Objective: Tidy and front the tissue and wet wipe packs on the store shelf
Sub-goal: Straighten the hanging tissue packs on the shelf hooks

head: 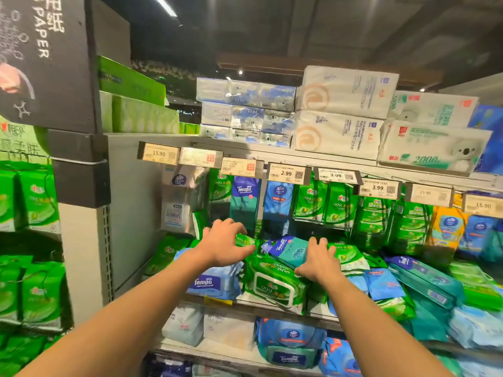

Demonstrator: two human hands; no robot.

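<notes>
1. Head view: two bare arms reach up to a store shelf (261,308) full of wet wipe packs.
2. The left hand (221,244) has its fingers curled over a small green pack (245,240). The thumb is under it and the fingers are on top, so the hand pinches the pack.
3. The right hand (317,261) lies flat with its fingers spread. It presses down on a teal Tempo pack (287,250) and touches a green pack (351,257) just beside it.
4. Both hands are at the middle shelf, where the packs lie in a messy pile.
5. A big green pack with a white lid (275,285) sits at the front edge of that shelf, under and between the two hands. It is tilted.
6. A blue Tempo pack (215,281) lies to its left, below the left wrist.
7. More green and blue packs hang in rows (334,205) behind the hands.
8. Price tags (288,174) run along the shelf edge above them.
9. Big white tissue packs (340,112) are stacked on the top shelf.
</notes>
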